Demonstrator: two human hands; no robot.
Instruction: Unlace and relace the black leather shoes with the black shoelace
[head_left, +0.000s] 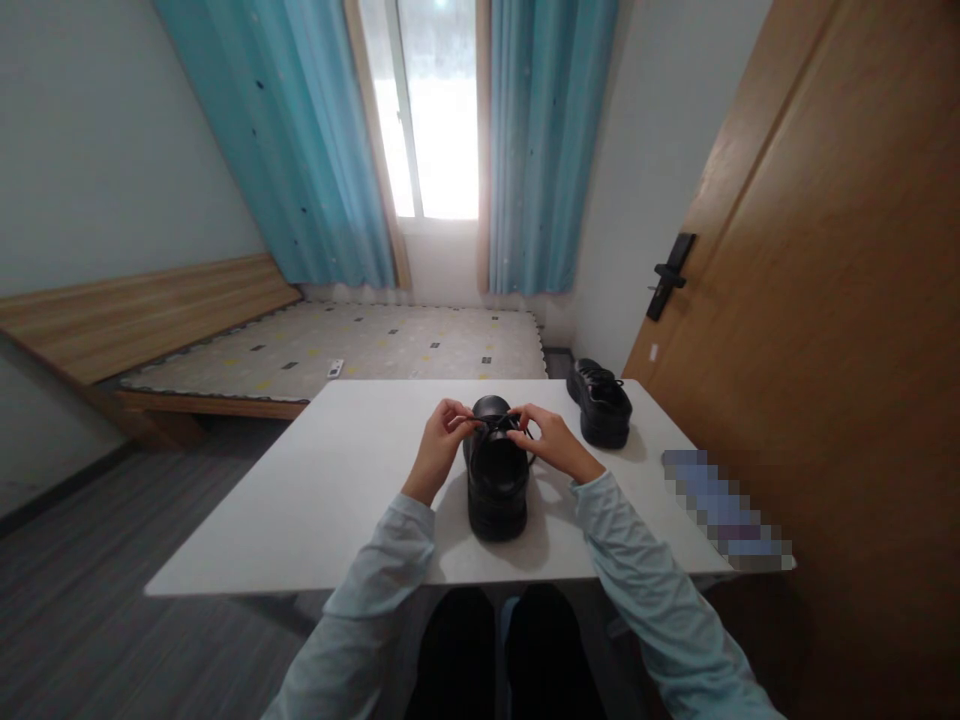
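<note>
A black lace-up shoe [497,500] stands upright on the white table, its toe pointing away from me and its heel toward me. Over its tongue, my left hand [444,437] pinches a black shoelace [495,421] from the left side. My right hand [551,440] pinches the lace from the right, with a loop of it hanging by the fingers. Both hands are closed at the fingertips, close to the shoe's lacing. How the lace crosses between them is too small to make out.
The other black shoe [601,405] stands at the table's far right. A blurred bluish item [724,510] lies along the right edge of the white table [322,500]. Beyond are a bed [390,345] and curtains; a wooden door [840,300] is close on the right.
</note>
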